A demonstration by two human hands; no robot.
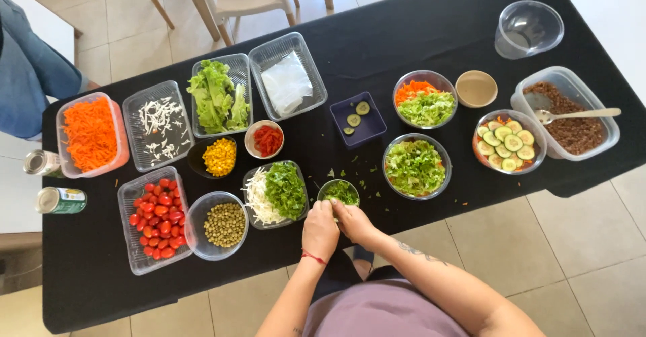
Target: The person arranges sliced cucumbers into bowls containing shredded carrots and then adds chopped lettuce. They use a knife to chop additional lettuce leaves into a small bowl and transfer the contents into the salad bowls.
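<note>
1. At the near edge of a black-covered table (417, 34), a person's left hand (320, 232) and right hand (354, 222) meet, fingers curled close together at the rim of a small bowl of chopped greens (341, 191); whether they pinch anything between them cannot be told.
2. Just left of that bowl sits a tray of shredded white cabbage and dark leafy greens (276, 193), then a round bowl of green peas (223, 224) and a clear tub of cherry tomatoes (155, 218).
3. Right of the hands, a metal bowl of shredded lettuce (415, 166) stands beside a bowl topped with cucumber slices (508, 142).
4. Mid-table hold small bowls of sweetcorn (219, 156) and chopped red pepper (266, 140), and a purple square dish with a few cucumber slices (357, 119).
5. Farther back lie a tray of lettuce leaves (221, 94), a tub of grated carrot (90, 133) and, at far right, a container of brown grain with a spoon (572, 118).
6. Two tin cans (52, 182) lie at the left edge.
</note>
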